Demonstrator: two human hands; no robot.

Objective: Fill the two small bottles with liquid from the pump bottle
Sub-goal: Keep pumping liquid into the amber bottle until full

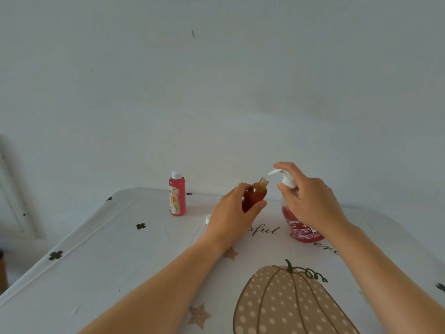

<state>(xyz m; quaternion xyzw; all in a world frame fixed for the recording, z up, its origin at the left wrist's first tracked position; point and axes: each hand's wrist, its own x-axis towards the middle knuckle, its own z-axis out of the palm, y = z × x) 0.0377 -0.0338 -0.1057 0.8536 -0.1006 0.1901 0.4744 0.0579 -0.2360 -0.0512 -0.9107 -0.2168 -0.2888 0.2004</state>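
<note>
Filling the amber bottle (256, 192) looks the current step: left hand (231, 213) fingers grip it tilted, mouth just beside the pump bottle (296, 227) nozzle. Right hand (310, 203) fingers curl round the pump head. Red bottle (177, 196) stands capped on the table (120, 249). Next: bring mouth under nozzle, press.

free: near-left tablecloth (108, 273) | obstacles: capped bottle (177, 196) far left — loose cap (208, 219) beside left hand (234, 210) — pump bottle (298, 227) right
</note>
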